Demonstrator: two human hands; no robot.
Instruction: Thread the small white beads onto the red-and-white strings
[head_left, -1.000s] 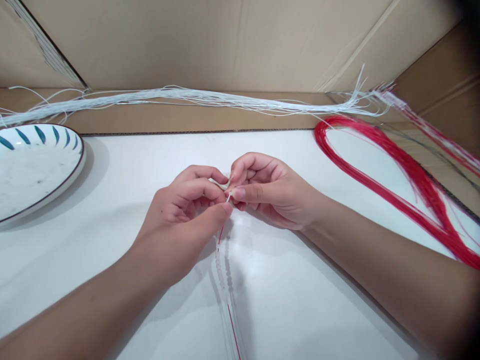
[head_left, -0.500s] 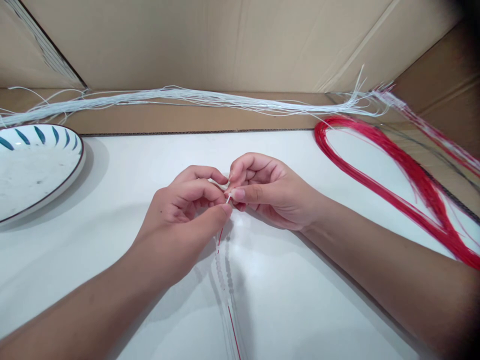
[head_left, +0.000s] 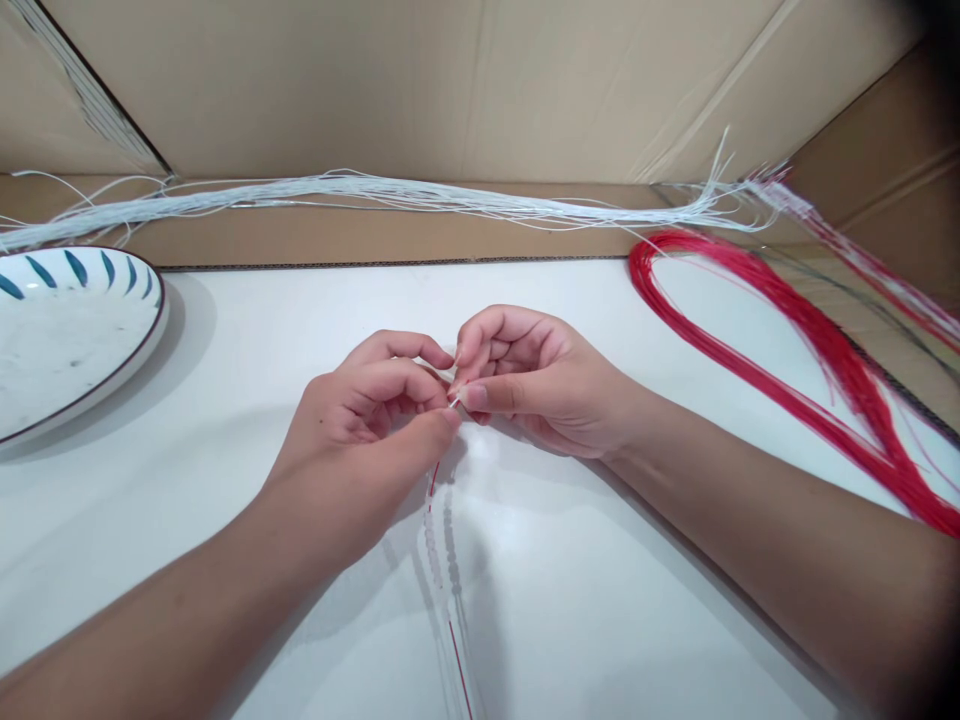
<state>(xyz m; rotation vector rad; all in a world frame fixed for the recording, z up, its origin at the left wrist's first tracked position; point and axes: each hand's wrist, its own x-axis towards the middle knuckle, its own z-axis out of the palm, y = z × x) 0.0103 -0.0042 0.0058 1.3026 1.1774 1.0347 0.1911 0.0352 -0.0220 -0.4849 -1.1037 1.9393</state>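
Near the middle of the white tabletop (head_left: 645, 560), my left hand (head_left: 367, 440) and my right hand (head_left: 532, 385) meet fingertip to fingertip. Between the left thumb and forefinger is pinched a thin cord, white at the fingertips. My right thumb and forefinger close on the same short stretch, where a bit of red shows. Below the hands hangs the beaded cord (head_left: 433, 545), with small clear beads and red sections (head_left: 459, 665), running off the bottom edge. The exact spot where the fingers grip is partly hidden.
At the left stands a white plate (head_left: 82, 350) with blue-green leaf marks and a dark rim. A bundle of white cords (head_left: 420, 197) lies along the cardboard (head_left: 390, 238) at the back. On the right is a looped hank of red cord (head_left: 757, 385).
The hands stay almost in place, with small finger movements. The hanging beaded cord has swung slightly left, and a bit of red now shows at the right thumb tip.
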